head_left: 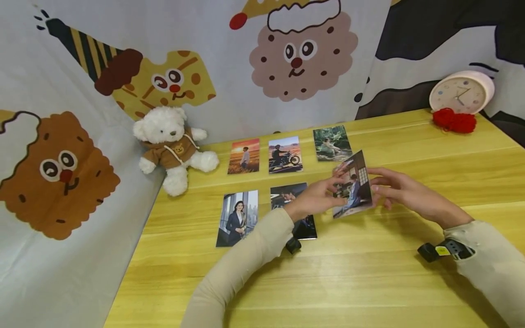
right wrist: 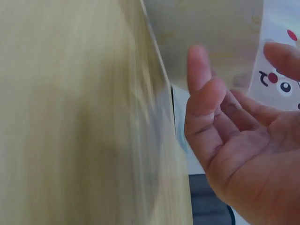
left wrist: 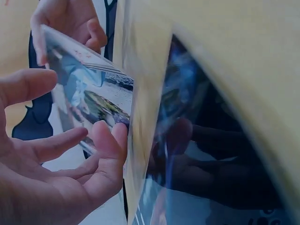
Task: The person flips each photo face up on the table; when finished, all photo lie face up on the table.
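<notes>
My left hand (head_left: pixel 315 197) holds a glossy photo card (head_left: pixel 353 189) by its left side, tilted up off the wooden table. The card pictures a seated figure in blue clothing. Beside its right edge is my right hand (head_left: pixel 404 191), fingers loosely bent and apart from the thumb. In the right wrist view, the card's pale back (right wrist: pixel 206 28) shows behind that hand's fingers (right wrist: pixel 199 70). Seen from the left wrist, fingertips (left wrist: pixel 110 136) lie against the card's lower part. Under my left forearm, a dark photo card (head_left: pixel 307 228) is partly covered.
Flat on the table (head_left: pixel 328 282) lie a sunset photo (head_left: pixel 244 156), a motorcycle photo (head_left: pixel 285 155), a stream photo (head_left: pixel 332 143) and a photo of a suited person (head_left: pixel 238 218). A teddy bear (head_left: pixel 176 148) sits back left; a clock (head_left: pixel 461 93) and red yarn (head_left: pixel 454 121) stand back right.
</notes>
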Demonstrator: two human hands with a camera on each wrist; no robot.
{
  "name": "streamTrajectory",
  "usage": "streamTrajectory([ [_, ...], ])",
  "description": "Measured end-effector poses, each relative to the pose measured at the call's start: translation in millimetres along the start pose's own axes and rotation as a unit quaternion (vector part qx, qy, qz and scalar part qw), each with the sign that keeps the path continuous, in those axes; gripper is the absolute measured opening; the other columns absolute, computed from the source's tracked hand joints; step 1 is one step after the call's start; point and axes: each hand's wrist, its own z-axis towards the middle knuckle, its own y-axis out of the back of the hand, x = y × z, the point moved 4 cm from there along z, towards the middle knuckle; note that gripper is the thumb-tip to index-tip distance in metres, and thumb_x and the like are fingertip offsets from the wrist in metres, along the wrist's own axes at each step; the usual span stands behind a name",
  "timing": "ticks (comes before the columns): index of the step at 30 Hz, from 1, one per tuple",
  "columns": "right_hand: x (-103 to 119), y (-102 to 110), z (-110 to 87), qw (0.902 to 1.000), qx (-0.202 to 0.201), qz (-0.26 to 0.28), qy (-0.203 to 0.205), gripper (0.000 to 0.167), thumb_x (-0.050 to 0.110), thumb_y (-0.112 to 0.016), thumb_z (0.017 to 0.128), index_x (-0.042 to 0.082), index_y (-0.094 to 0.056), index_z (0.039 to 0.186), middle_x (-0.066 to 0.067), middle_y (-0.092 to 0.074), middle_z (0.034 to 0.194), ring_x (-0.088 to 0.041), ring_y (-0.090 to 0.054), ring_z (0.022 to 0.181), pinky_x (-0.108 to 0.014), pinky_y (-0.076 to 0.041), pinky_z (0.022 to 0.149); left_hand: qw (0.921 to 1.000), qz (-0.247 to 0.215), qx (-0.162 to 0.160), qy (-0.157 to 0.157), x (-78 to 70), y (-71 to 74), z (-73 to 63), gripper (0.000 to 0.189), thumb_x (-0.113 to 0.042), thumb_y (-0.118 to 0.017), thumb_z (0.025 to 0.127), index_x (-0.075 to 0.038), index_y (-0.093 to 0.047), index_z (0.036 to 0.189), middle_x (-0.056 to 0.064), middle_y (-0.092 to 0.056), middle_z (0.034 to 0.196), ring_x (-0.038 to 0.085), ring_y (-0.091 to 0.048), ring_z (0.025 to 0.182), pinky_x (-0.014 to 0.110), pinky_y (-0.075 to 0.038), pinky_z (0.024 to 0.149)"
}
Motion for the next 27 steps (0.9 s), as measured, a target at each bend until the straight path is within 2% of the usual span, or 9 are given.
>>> streamTrajectory([
  [4, -5.9, 3.4, 0.7, 0.9997, -0.005, -0.018, -0.019, 0.063, 0.016, -0.051, 0.105, 0.004, -0.021, 0.159, -0.031, -0.051, 0.135, -0.015, -0.064, 0.08, -0.031, -0.054, 0.061, 0.9999, 0.012, 0.001, 0.01, 2.1, 2.4, -1.8, 0.062, -0.03, -0.066, 0.098, -0.032, -0.04, 0.154, 0.006, -0.048, 0.151, 0.023, -0.052, 0.133, 0.037, -0.054, 0.096],
  [10, -13.2, 4.6, 4.6, 0.9946, -0.011, -0.099, -0.03, 0.069, 0.011, -0.061, 0.099, -0.006, -0.024, 0.154, -0.031, -0.056, 0.127, -0.014, -0.066, 0.079, -0.028, -0.054, 0.062, 0.9994, 0.026, 0.008, 0.022, 4.7, 3.7, -6.9, 0.061, -0.028, -0.064, 0.099, -0.027, -0.04, 0.155, 0.005, -0.045, 0.154, 0.024, -0.05, 0.137, 0.043, -0.05, 0.106],
  [14, -12.2, 5.1, 9.6, 0.982, -0.026, -0.186, -0.022, 0.072, 0.013, -0.068, 0.094, -0.014, -0.03, 0.149, -0.028, -0.063, 0.117, -0.018, -0.065, 0.082, -0.026, -0.051, 0.061, 0.9984, 0.052, 0.004, 0.021, 5.7, 4.3, -9.3, 0.061, -0.029, -0.065, 0.099, -0.026, -0.041, 0.154, 0.005, -0.048, 0.153, 0.022, -0.053, 0.134, 0.04, -0.051, 0.105],
  [17, -8.4, 4.6, 13.3, 0.9692, -0.036, -0.243, -0.015, 0.072, 0.017, -0.072, 0.092, -0.014, -0.036, 0.145, -0.023, -0.067, 0.111, -0.018, -0.063, 0.083, -0.026, -0.047, 0.061, 0.9974, 0.067, 0.003, 0.025, 5.2, 4.2, -11.4, 0.06, -0.032, -0.065, 0.098, -0.026, -0.043, 0.153, 0.003, -0.049, 0.153, 0.021, -0.055, 0.132, 0.039, -0.052, 0.105],
  [23, -5.8, -0.8, 16.9, 0.9583, -0.035, -0.283, -0.011, 0.072, 0.016, -0.078, 0.085, -0.014, -0.044, 0.141, -0.019, -0.068, 0.103, -0.023, -0.06, 0.085, -0.032, -0.047, 0.069, 0.9958, 0.084, 0.018, 0.034, 3.7, 3.7, -17.0, 0.057, -0.034, -0.065, 0.098, -0.025, -0.047, 0.151, -0.001, -0.048, 0.155, 0.021, -0.055, 0.134, 0.041, -0.049, 0.109],
  [27, -5.0, -4.8, 17.7, 0.9531, -0.028, -0.301, -0.005, 0.07, 0.013, -0.082, 0.08, -0.014, -0.05, 0.136, -0.02, -0.067, 0.103, -0.025, -0.058, 0.087, -0.037, -0.049, 0.072, 0.9941, 0.101, 0.024, 0.031, 1.3, 4.3, -18.4, 0.054, -0.035, -0.065, 0.098, -0.026, -0.05, 0.149, -0.001, -0.049, 0.154, 0.021, -0.057, 0.132, 0.042, -0.049, 0.11],
])
